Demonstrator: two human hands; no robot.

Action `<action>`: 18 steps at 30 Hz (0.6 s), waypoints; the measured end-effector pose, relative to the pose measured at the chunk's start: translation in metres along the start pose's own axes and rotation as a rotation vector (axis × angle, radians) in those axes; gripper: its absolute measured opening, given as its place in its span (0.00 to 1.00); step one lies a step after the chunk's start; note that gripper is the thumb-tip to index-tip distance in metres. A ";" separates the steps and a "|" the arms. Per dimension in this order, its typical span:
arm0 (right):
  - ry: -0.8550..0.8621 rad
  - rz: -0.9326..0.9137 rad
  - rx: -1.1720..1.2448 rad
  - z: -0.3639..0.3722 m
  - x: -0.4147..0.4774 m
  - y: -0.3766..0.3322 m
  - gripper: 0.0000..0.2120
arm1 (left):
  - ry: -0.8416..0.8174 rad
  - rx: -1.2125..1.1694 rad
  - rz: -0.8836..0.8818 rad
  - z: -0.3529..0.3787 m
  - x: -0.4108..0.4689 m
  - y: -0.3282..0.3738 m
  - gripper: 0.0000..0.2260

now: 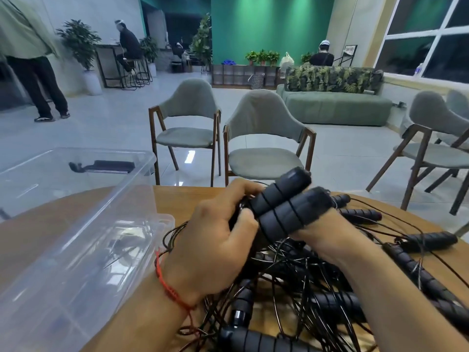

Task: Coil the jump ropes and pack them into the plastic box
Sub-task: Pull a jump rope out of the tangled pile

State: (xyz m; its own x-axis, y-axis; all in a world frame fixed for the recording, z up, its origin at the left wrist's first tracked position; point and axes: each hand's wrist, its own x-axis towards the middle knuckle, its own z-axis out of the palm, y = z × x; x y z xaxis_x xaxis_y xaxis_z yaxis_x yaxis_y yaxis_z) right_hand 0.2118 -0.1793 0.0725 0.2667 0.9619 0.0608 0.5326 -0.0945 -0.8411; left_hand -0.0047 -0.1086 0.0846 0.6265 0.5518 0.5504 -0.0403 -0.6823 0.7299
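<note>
Coiled handles [279, 208] are being gripped by left hand [215, 235]; right hand [330, 237] hold cannot be told. Judged next: packing into plastic box [149, 174], nine o'clock.

One wide-angle camera sits on the person's head, facing forward and tilted down over the table [177, 199]. It is close in: the left hand [215, 237] and right hand [327, 237], with the handles [279, 207], fill the lower middle. From them, the box [106, 219] lies at 9 o'clock, the ropes [304, 288] at 5, and the chairs [264, 138] at 12, farther off.
</note>
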 end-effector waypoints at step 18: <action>-0.115 -0.267 -0.566 0.028 -0.008 -0.031 0.15 | 0.355 0.108 -0.232 -0.008 0.010 -0.039 0.16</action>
State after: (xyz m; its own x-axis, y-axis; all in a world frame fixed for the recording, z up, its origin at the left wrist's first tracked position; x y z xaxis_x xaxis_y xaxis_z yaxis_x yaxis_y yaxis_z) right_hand 0.1708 -0.1770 0.0831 -0.0055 0.9894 0.1449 0.9193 0.0620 -0.3888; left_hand -0.0029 -0.0723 0.0650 0.3022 0.8140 0.4961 0.1628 -0.5568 0.8145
